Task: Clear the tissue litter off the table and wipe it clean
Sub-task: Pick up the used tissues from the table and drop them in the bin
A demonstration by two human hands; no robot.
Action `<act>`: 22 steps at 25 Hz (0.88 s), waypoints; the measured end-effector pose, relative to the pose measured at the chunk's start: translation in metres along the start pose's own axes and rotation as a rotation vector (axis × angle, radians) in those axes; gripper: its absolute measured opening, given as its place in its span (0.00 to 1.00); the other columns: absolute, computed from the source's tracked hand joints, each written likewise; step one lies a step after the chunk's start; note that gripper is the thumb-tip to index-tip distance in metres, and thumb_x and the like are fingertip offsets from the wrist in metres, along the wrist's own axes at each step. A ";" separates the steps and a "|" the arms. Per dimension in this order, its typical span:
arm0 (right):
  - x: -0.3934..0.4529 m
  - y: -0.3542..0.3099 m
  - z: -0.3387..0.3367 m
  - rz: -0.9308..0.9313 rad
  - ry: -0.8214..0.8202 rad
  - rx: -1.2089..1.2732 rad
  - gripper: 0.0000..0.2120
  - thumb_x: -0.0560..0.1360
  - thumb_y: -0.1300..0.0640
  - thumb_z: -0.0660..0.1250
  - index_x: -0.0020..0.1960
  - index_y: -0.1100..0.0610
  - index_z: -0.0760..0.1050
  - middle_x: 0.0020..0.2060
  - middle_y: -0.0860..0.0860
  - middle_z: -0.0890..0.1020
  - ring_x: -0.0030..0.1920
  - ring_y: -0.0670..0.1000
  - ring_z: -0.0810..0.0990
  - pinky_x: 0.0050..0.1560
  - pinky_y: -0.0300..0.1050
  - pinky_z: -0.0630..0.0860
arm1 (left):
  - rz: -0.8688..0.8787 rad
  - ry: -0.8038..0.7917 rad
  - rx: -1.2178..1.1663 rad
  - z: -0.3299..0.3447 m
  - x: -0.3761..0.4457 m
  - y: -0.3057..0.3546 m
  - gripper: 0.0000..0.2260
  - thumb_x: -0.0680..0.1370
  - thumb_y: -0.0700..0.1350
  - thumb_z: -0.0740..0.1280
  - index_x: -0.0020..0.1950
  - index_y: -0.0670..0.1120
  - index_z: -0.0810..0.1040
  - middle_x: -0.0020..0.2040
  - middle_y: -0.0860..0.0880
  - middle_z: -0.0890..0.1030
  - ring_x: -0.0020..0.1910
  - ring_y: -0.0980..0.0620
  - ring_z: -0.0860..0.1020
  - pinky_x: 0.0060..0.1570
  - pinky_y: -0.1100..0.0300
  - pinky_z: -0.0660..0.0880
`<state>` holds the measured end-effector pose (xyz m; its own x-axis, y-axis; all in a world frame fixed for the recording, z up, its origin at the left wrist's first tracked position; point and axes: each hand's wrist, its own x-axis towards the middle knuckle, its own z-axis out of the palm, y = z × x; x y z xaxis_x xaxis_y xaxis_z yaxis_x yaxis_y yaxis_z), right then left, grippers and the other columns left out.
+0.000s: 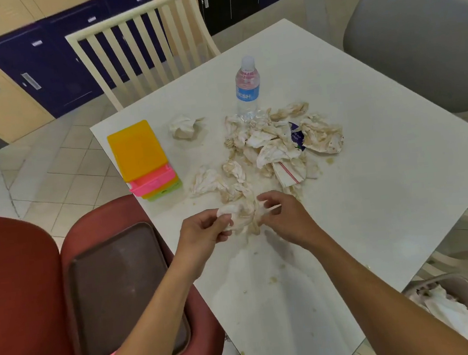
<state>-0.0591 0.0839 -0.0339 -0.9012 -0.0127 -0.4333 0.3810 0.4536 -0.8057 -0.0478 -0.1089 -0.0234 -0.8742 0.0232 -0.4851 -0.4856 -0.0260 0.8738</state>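
Note:
A white square table carries a heap of stained, crumpled tissues near its middle and one balled tissue apart at the left. Small crumbs and smears dot the near part of the tabletop. My left hand and my right hand are together just above the near side of the heap. Both pinch the same crumpled tissue between them, one at each end.
A water bottle stands behind the heap. Stacked orange, pink and green plastic boxes sit at the table's left edge. A brown tray lies on a red chair at left. A bin holding tissues sits at lower right.

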 end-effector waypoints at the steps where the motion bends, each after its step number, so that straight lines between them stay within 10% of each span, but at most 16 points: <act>1: 0.005 0.008 0.001 0.007 0.009 -0.170 0.24 0.73 0.58 0.69 0.67 0.48 0.70 0.59 0.51 0.72 0.52 0.50 0.77 0.53 0.45 0.75 | -0.014 0.004 -0.023 -0.003 0.000 0.000 0.04 0.76 0.38 0.69 0.48 0.44 0.83 0.35 0.48 0.83 0.34 0.52 0.77 0.35 0.65 0.76; 4: 0.013 0.024 0.011 -0.026 -0.062 -0.453 0.29 0.75 0.52 0.67 0.73 0.50 0.62 0.62 0.52 0.66 0.58 0.53 0.74 0.57 0.44 0.73 | -0.052 -0.009 -0.095 -0.006 -0.005 -0.001 0.12 0.75 0.40 0.71 0.57 0.50 0.79 0.37 0.45 0.83 0.32 0.51 0.78 0.37 0.62 0.76; 7: 0.012 0.034 0.015 -0.080 0.049 -0.498 0.13 0.77 0.58 0.64 0.61 0.55 0.75 0.53 0.51 0.69 0.51 0.53 0.77 0.50 0.42 0.73 | -0.049 -0.009 -0.078 -0.002 -0.013 -0.002 0.13 0.76 0.40 0.71 0.59 0.52 0.79 0.36 0.45 0.82 0.31 0.52 0.75 0.37 0.61 0.74; 15: -0.049 0.054 -0.032 -0.022 0.261 0.040 0.05 0.76 0.57 0.67 0.41 0.53 0.78 0.38 0.46 0.81 0.39 0.46 0.79 0.39 0.34 0.70 | -0.066 -0.057 -0.015 0.043 -0.046 -0.007 0.07 0.76 0.41 0.70 0.54 0.46 0.82 0.37 0.46 0.82 0.38 0.51 0.79 0.41 0.60 0.77; 22: -0.149 0.160 -0.135 0.205 0.481 0.206 0.17 0.74 0.69 0.60 0.43 0.49 0.79 0.35 0.54 0.82 0.35 0.54 0.79 0.36 0.49 0.77 | -0.091 -0.188 0.059 0.152 -0.090 -0.028 0.09 0.75 0.33 0.68 0.48 0.45 0.84 0.41 0.43 0.82 0.40 0.50 0.81 0.38 0.60 0.80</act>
<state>0.1083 0.2790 -0.0433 -0.7789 0.4873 -0.3949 0.5469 0.2195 -0.8079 0.0451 0.0413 0.0010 -0.8073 0.2088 -0.5520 -0.5564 0.0428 0.8298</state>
